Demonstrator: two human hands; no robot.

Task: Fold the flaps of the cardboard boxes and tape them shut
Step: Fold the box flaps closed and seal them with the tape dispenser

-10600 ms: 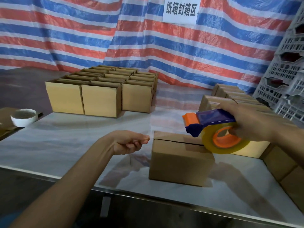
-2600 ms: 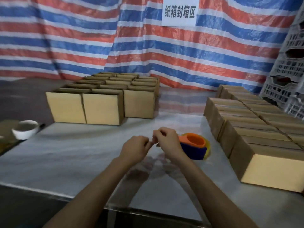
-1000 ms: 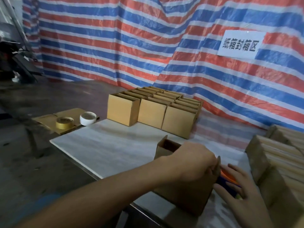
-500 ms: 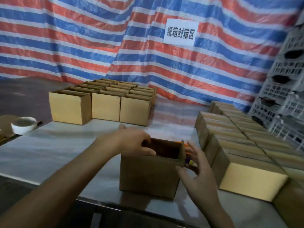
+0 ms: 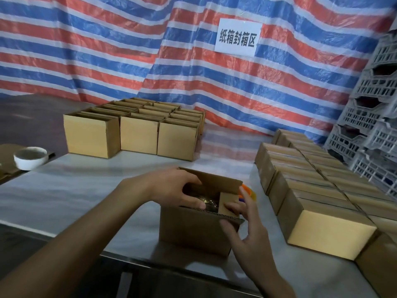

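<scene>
right end flap [image 5: 226, 201] has swung inward since half a second back, pushed by your right hand [image 5: 247, 224]: fingers straight and spread, tips on it. your left hand [image 5: 171, 190] curls over the left rim of the box [image 5: 193, 235], gripping it. one box, at the table's [image 5: 86, 190] near edge, bare room to its left. one tape dispenser [image 5: 249, 191] just behind. three open boxes [image 5: 137, 134] front the back group. taped boxes [image 5: 322, 229] near on the right, count unclear.
</scene>
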